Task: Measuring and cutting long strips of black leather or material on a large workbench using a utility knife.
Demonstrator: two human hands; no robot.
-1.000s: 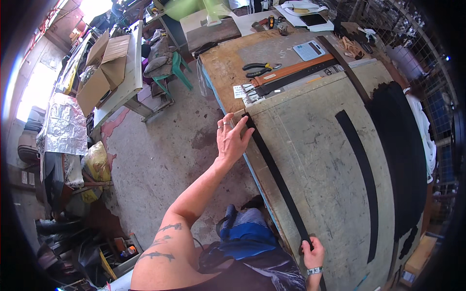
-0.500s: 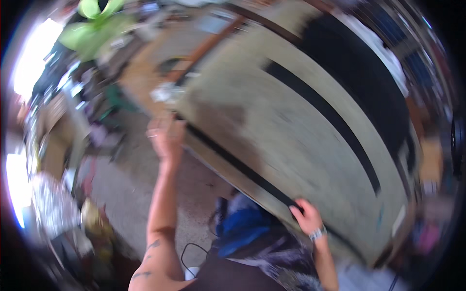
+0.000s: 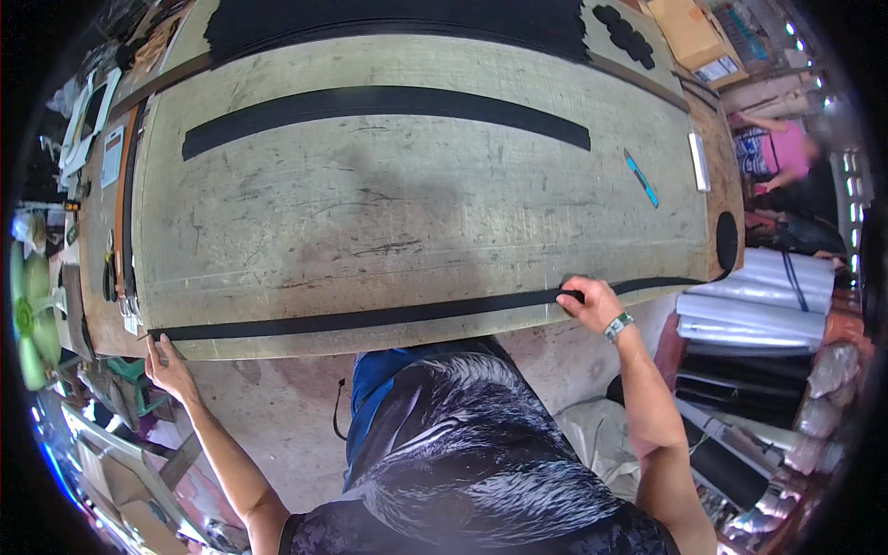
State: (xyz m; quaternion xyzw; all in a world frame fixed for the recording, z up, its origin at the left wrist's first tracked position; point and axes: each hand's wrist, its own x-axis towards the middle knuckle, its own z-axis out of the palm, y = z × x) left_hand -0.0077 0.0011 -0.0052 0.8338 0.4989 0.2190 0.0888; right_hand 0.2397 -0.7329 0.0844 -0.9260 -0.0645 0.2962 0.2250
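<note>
A long black fabric strip (image 3: 370, 318) runs along the near edge of the worktable (image 3: 305, 213). At the table's near left corner, my left hand (image 3: 171, 372) has its fingertips on the strip's end, seeming to grip it at the edge. My right hand (image 3: 592, 305) pinches the same strip further right, its fingers closed around a dark bit of it. Past that hand the strip carries on to a black coil (image 3: 727, 244) at the table's right edge. Further back lies a separate stack of black strips (image 3: 388, 102), flat and slightly curved in view.
A teal utility knife (image 3: 641, 178) and a white bar (image 3: 698, 163) lie toward the right. Black material (image 3: 398, 20) covers the far side, with a cardboard box (image 3: 696, 39) beside it. Pliers (image 3: 109, 266) rest at left. Plastic-wrapped rolls (image 3: 749, 310) stand right; another person (image 3: 782, 153) is beyond.
My view has turned and steadied, so the table now lies level across it. Both hands stay on the strip, my left at its end and my right further along.
</note>
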